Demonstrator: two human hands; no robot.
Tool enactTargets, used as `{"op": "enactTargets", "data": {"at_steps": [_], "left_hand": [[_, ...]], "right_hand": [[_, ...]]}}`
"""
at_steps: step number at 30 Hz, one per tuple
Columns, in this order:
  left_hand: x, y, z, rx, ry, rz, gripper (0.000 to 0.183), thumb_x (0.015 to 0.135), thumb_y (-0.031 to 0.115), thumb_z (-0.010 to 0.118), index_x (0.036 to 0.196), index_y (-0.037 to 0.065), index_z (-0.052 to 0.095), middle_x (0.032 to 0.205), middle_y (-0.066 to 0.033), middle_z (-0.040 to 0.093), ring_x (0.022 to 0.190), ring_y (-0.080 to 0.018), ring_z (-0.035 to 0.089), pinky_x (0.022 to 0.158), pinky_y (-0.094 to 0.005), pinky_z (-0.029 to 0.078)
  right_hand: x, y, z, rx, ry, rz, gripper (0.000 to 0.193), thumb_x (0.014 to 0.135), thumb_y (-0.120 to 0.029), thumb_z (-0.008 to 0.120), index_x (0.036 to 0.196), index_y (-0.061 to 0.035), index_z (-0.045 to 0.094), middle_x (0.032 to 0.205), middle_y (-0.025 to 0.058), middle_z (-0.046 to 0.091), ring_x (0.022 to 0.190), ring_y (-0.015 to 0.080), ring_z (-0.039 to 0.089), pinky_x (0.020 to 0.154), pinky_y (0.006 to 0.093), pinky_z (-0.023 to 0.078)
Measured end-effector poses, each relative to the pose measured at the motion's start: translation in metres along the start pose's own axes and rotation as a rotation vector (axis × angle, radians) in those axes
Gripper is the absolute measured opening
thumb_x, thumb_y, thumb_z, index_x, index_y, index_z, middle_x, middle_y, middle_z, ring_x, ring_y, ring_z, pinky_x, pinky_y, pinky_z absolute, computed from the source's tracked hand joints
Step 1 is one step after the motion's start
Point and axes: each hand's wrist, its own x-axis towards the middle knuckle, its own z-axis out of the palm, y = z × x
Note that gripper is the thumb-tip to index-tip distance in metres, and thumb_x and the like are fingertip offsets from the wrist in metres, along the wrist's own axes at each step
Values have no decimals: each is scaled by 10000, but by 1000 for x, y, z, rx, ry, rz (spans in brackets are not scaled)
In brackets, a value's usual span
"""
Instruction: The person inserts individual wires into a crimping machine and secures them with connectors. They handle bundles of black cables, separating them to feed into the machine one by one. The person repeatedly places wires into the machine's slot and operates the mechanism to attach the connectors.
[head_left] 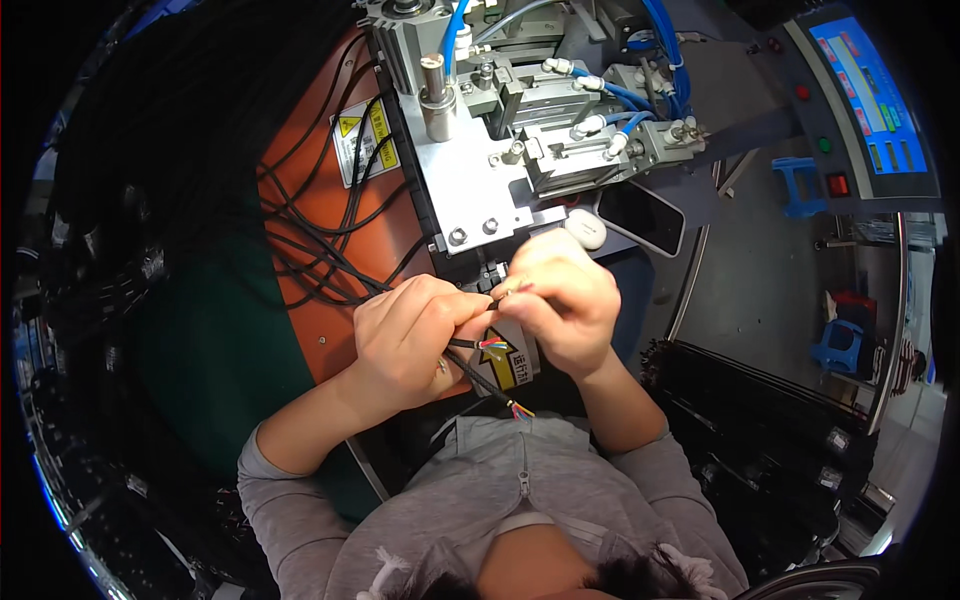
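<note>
My left hand (408, 332) is closed around several black cables. Two of their stripped ends stick out below it: one cable end (490, 344) shows red, white, blue and green wires, and a lower cable end (519, 410) fans out similar thin coloured wires. My right hand (568, 305) is closed in a pinch, its thumb and index finger meeting the left fingertips at the tip of another black cable (494, 304). The fingers cover most of that tip. Both hands are just in front of the metal machine (455, 195), over a yellow arrow label (500, 362).
Loose black cables (330, 235) trail over the orange surface (315, 340) at left. Pneumatic cylinders with blue hoses (630, 100) top the machine. Right of it lie a phone (645, 218) and a white oval case (586, 230). A control screen (875, 105) stands far right; cable bundles (760, 440) hang at lower right.
</note>
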Motion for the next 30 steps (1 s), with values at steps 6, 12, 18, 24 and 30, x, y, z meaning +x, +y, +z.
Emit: {"op": "enactTargets", "data": {"at_steps": [6, 12, 18, 24, 30], "left_hand": [[-1, 3, 2, 2, -29, -52, 152, 740, 77, 718, 830, 22, 608, 690, -44, 540, 530, -166, 549, 423, -287, 412], [-4, -2, 3, 217, -74, 83, 207, 664, 47, 695, 863, 27, 640, 735, -39, 548, 551, -139, 510, 421, -260, 380], [-7, -7, 3, 245, -121, 149, 311, 653, 86, 674, 962, 59, 691, 773, -9, 575, 573, -118, 504, 437, -241, 381], [-13, -1, 10, 356, -235, 89, 312, 680, 98, 672, 991, 92, 702, 712, 21, 507, 564, -91, 473, 433, -232, 370], [-14, 6, 14, 445, -346, 0, 320, 717, 76, 647, 1035, 63, 682, 675, 2, 394, 560, -101, 436, 422, -234, 377]], "right_hand": [[-2, -8, 7, 227, 183, 255, 158, 674, 43, 770, 775, 0, 656, 785, 88, 646, 735, 198, 613, 666, 268, 471], [-1, -19, 2, -393, 58, 65, 162, 712, -7, 741, 781, -34, 597, 740, 79, 593, 693, 233, 556, 644, 305, 444], [-13, -9, -23, 508, -67, 776, 104, 866, -79, 642, 816, -5, 590, 828, -3, 580, 746, 42, 511, 666, 204, 414], [-15, 9, -14, -217, -54, 361, 31, 797, -19, 659, 807, 7, 645, 781, 91, 631, 699, 195, 587, 646, 301, 460], [-14, 9, 0, -554, -84, 209, 90, 736, -5, 660, 713, -17, 574, 687, 89, 566, 658, 260, 532, 613, 351, 438]]}}
